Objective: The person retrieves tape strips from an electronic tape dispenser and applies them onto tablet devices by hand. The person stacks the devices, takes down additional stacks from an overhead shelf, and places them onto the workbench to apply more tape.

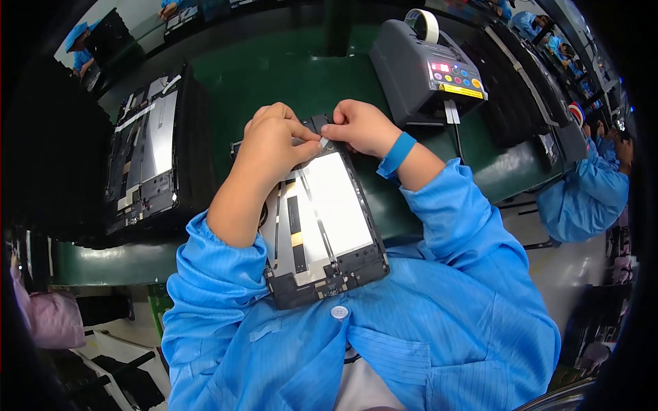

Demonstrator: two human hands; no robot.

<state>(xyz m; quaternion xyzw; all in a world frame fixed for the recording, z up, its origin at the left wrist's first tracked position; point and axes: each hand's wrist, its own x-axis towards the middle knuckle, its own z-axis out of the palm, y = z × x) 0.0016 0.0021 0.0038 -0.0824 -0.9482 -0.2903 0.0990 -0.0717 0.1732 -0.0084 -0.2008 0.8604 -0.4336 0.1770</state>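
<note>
In front of me lies an opened tablet housing (pixel 295 226) with bright silver plates, dark strips and a circuit board at its near end. My left hand (pixel 277 137) reaches over its far end, thumb and forefinger pinched at a small whitish strip of tape (pixel 324 142). From the other side, my right hand (pixel 363 128) closes thumb against forefinger at the same strip, just above the housing. A blue band circles my right wrist. My hands cover most of the housing's far end.
A grey tape dispenser (pixel 428 75) with lit buttons stands at the far right, a tape end sticking out. Black trays with another tablet housing (pixel 147 151) are stacked on the left. More black trays (pixel 507 89) stand at the right. Co-workers sit further off.
</note>
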